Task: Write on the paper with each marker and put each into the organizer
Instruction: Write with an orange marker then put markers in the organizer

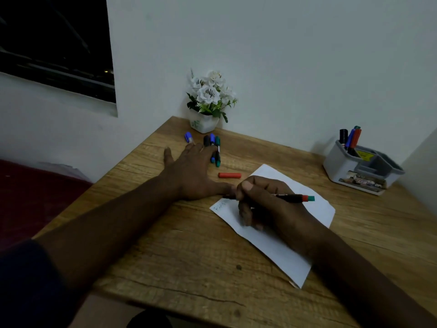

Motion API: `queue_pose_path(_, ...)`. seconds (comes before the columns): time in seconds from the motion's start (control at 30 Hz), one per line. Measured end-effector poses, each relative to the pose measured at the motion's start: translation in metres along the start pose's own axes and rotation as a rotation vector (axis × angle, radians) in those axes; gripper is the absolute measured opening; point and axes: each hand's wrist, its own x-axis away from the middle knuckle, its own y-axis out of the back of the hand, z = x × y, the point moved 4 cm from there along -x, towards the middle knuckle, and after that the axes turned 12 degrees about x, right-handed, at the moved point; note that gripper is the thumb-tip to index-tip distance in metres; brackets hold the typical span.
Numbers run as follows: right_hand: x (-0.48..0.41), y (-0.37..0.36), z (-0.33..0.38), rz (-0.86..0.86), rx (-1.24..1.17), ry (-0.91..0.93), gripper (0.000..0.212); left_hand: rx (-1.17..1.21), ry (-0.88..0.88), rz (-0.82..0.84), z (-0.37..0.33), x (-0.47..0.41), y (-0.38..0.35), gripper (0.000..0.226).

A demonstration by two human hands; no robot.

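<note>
Head view: right grip (257, 202) clamped on marker (293, 198), tip at paper (283, 247); faint writing visible. Left grip (189, 171) flat, fingers apart, against loose markers (214, 147) on surface (165, 256). Stowed markers (352, 138) standing in organizer (340, 166). Judged roughly half done.

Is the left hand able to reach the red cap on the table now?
Probably yes. The left hand lies flat and open, and the red cap lies close beside it on the table, with nothing between them.
</note>
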Motion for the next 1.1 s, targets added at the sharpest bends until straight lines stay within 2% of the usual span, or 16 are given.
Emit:
queue_pose_path(0.1, 0.000, -0.005, 0.003, -0.022, 0.037, 0.016, 0.026, -0.011, 0.002, -0.014, 0.002, -0.002, -0.002, 0.123)
queue_pose_path(0.3, 0.001, -0.005, 0.002, -0.084, 0.101, -0.061, 0.018, -0.035, -0.003, -0.021, 0.004, -0.005, -0.005, 0.120)
queue_pose_path(0.43, 0.000, -0.004, 0.004, -0.045, 0.209, -0.103, 0.012, -0.071, -0.016, -0.031, 0.001, -0.003, -0.007, 0.115)
queue_pose_path(0.57, -0.003, -0.009, 0.008, -0.115, 0.344, -0.005, 0.005, -0.081, -0.025, -0.027, 0.001, -0.003, -0.007, 0.115)
queue_pose_path(0.7, -0.007, -0.012, 0.005, -0.201, 0.432, 0.056, 0.014, -0.069, -0.037, -0.030, 0.002, -0.004, -0.008, 0.116)
queue_pose_path(0.97, -0.007, -0.015, 0.002, -0.154, 0.494, 0.090, 0.017, -0.075, -0.027, -0.028, 0.003, -0.007, -0.009, 0.115)
queue_pose_path(1.1, -0.006, -0.014, 0.002, -0.205, 0.471, 0.084, 0.017, -0.064, -0.025, -0.021, 0.001, -0.005, -0.009, 0.114)
